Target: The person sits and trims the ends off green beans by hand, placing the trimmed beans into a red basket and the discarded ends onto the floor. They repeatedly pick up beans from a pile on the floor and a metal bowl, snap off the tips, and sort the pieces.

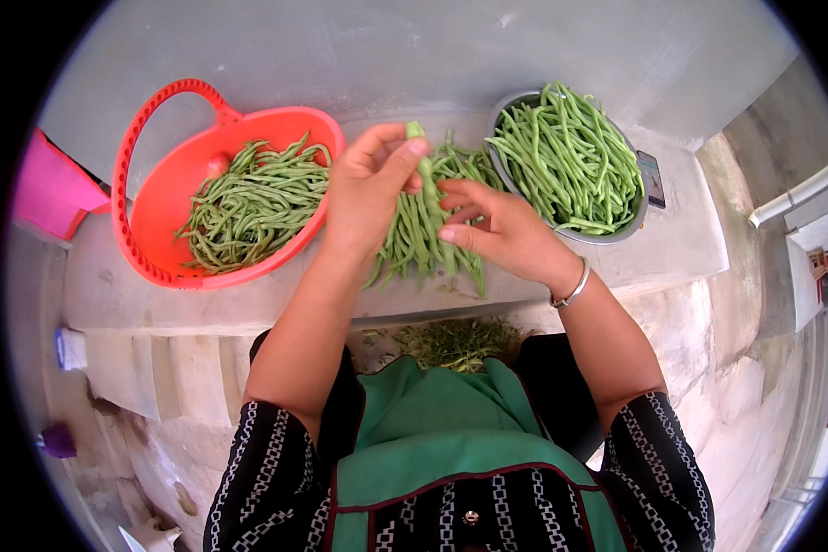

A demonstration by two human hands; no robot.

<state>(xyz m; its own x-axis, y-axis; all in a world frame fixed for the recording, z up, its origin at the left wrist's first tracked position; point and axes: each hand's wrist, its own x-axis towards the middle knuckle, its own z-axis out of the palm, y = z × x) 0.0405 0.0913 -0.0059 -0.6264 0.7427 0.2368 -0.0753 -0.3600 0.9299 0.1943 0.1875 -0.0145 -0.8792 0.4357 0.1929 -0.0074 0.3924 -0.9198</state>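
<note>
A pale green, broad bean pod (425,170) is pinched between the thumb and fingers of my left hand (368,175), its tip poking up above the thumb. To its right, my right hand (501,230) is curved with thumb and fingers apart, the fingertips close beside the pod; nothing shows between them. Beneath both hands lies a loose pile of green beans (405,241) on the concrete ledge (322,304). My hands hide part of that pile.
A red plastic basket (156,216) with a tall handle holds thinner beans and a small reddish round thing (218,166). On the right, a grey bowl (607,237) is heaped with green beans, beside a phone (651,179). Green scraps (455,343) lie below the ledge.
</note>
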